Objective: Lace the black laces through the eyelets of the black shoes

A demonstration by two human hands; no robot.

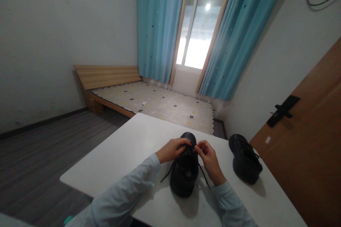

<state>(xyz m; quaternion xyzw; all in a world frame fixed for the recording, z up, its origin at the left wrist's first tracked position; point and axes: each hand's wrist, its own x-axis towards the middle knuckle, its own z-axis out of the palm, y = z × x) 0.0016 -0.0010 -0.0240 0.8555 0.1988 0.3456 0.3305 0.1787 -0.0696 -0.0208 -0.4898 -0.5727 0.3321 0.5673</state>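
Shoe [184, 172] first: we have a black one lying in the middle of the white surface [119, 156], its long axis running straight away from us, toe toward the bed [165, 104] and heel opening toward our chest. Our hands meet over its front half, just behind the toe. Our left hand [172, 150] lies curled on the shoe's left side, fingers closed down against the upper. Our right hand [209, 159] comes in from the right, its thumb and forefinger pinched together on the lace [204, 175] near the top eyelets; what exactly sits between the tips is too small for us to tell. Loose lace ends trail off either side of the shoe toward us, one to the left, one to the right under the right wrist.

Both hands are equally close to the laces, touching the shoe, so neither arm has far to go. A second black shoe [245, 159] stands apart to the right, near the surface's right edge and close to the wooden door [309, 156]. To the left we have wide bare room on the surface; the far edge lies just beyond the toe.
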